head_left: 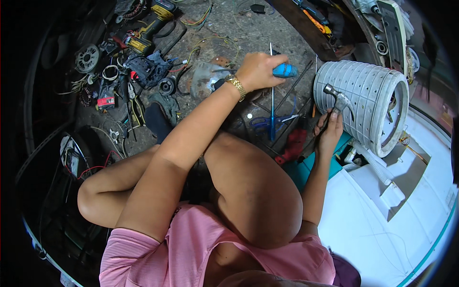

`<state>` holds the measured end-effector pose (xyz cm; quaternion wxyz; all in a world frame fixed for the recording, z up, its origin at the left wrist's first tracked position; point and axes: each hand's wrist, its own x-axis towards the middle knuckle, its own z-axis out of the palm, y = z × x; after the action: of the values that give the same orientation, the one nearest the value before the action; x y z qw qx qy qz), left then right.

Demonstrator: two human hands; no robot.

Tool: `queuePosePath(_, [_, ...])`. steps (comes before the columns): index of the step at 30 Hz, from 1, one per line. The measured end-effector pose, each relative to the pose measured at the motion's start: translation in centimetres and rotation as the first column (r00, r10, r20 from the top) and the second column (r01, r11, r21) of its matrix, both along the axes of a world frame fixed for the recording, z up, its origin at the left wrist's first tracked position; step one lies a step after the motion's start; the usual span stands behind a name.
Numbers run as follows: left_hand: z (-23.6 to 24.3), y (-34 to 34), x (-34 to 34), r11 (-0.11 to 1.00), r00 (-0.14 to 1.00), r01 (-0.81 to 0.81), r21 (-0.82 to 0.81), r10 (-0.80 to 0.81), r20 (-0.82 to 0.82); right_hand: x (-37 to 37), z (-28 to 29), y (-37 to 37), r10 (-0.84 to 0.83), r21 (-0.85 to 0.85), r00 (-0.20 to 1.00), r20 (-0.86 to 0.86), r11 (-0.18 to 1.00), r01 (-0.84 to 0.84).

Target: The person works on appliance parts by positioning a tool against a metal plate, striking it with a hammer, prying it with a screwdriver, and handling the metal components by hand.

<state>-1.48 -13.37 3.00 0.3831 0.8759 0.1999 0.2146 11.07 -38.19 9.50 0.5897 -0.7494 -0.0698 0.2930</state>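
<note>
Over the floor in the middle, my left hand [258,71] is closed round a blue-handled screwdriver [285,71]; its thick handle sticks out to the right, and a dark shaft shows left of the wrist. My right hand [330,128] grips the handle of a claw hammer [340,99], whose metal head is raised in front of a white perforated drum [351,79]. Below my left hand lies a long thin screwdriver [272,125] with a blue handle. Beside it are blue-handled scissors [260,122] and a red tool [294,142], partly in shadow.
At the right, a white appliance casing [344,225] lies with a corrugated hose [375,165] in its opening. Floor clutter on the left includes a yellow power drill [148,31], pliers [137,107], a round metal pulley [87,58] and wires. My bent knee [258,191] rises between my arms.
</note>
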Motion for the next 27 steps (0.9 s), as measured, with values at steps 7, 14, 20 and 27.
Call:
queuePosePath(7, [0.5,1.6,-0.2,0.983,0.982,-0.177,-0.043,0.180,0.056,0.9,8.7,6.9,0.199,0.044,0.953,0.228,0.976,-0.215])
queuePosePath(14, [0.1,2.5,-1.9,0.975,0.975,-0.212,-0.062,0.216,0.057,1.0,13.2,11.0,0.623,-0.566,0.658,0.423,0.749,-0.346])
queuePosePath(20, [0.4,2.1,-0.4,0.975,0.967,-0.214,-0.056,0.219,0.131,7.6,16.7,7.1,0.256,-0.228,0.575,0.777,0.966,-0.122])
queuePosePath(27, [0.7,2.7,-2.0,0.963,0.959,-0.269,-0.015,0.269,0.083,0.7,9.5,6.5,0.181,-0.094,0.947,0.264,0.982,-0.161])
